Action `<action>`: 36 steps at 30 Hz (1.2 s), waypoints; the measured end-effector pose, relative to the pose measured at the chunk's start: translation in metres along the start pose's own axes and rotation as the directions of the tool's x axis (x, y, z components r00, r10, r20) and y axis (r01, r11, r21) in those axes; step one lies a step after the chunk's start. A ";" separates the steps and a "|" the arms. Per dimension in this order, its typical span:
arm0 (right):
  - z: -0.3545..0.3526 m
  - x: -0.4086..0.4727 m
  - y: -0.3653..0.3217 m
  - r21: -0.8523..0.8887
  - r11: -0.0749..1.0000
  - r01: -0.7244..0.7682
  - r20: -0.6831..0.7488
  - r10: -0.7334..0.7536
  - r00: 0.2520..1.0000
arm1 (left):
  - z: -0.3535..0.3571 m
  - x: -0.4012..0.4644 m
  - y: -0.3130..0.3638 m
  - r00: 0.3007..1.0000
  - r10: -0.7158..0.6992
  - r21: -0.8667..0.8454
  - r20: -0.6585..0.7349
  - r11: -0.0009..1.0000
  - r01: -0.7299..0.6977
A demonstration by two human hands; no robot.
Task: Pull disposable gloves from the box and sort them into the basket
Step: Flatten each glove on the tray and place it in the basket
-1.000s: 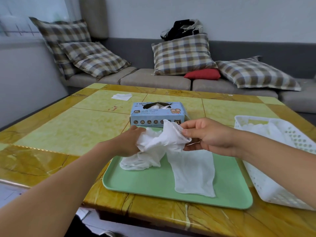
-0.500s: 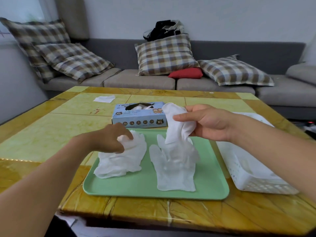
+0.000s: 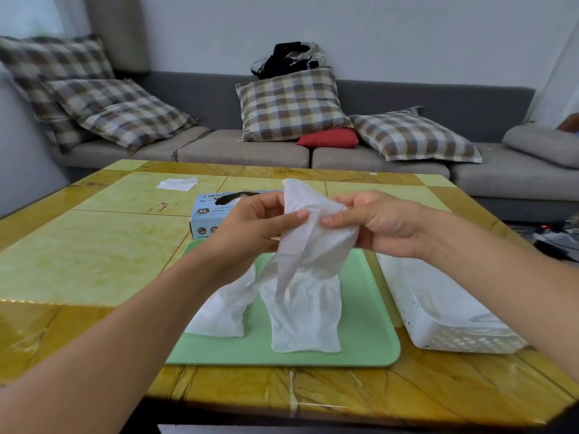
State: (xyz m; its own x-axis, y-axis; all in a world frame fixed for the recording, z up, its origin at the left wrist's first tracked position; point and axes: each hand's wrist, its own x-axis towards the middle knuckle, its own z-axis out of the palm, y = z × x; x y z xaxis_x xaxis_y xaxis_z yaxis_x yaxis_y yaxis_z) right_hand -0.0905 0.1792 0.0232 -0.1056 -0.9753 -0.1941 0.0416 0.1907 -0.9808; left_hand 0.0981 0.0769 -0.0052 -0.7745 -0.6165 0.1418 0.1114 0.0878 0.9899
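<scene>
Holding one white glove (image 3: 316,233) up between both hands, above the green tray (image 3: 366,339).

The yellow-tiled table (image 3: 94,255) spreads under both arms; below the hands the tray carries what look like two more gloves: a flat one (image 3: 305,321) under the held glove and a crumpled one (image 3: 224,311) beneath the left wrist. The one white basket (image 3: 445,327) sits under the right forearm, with white gloves inside, too merged to count. The one blue glove box (image 3: 205,214) stands just beyond the left hand. The left hand (image 3: 250,227) pinches the glove's near edge with thumb and fingers; the right hand (image 3: 376,223) pinches the opposite edge, thumb on top. The glove looks feather-light, limp and clingy, likely to fold on itself, so gripping the cuff edge at two corners should keep it spread.
</scene>
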 end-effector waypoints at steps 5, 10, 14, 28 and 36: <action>-0.002 -0.003 0.016 0.058 0.998 -0.025 0.025 0.023 0.999 | -0.007 0.000 -0.005 0.998 -0.055 0.029 0.006 0.998 0.054; 0.000 0.004 0.023 0.141 0.990 -0.025 -0.016 0.027 1.000 | -0.007 0.011 -0.012 0.971 -0.218 0.009 -0.097 0.975 0.220; -0.002 0.018 0.028 0.109 0.986 -0.126 -0.062 0.133 0.989 | -0.008 0.023 -0.017 0.967 -0.251 0.217 -0.044 0.942 0.255; -0.001 0.032 0.023 -0.482 0.802 0.353 -0.102 -0.451 0.886 | -0.036 0.032 -0.016 0.994 0.106 0.441 0.023 0.891 -0.105; 0.001 0.016 0.065 -0.795 0.561 0.231 0.164 -0.167 0.972 | -0.034 0.011 -0.064 0.948 -0.156 0.804 0.279 0.577 -0.142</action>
State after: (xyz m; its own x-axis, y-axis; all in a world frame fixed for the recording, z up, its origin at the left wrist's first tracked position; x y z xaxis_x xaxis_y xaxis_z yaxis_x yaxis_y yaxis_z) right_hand -0.0883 0.1756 -0.0438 0.0536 -0.9983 -0.0218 -0.7910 -0.0291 -0.6112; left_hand 0.1036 0.0377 -0.0670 -0.9248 -0.3800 -0.0194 -0.3270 0.7675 0.5514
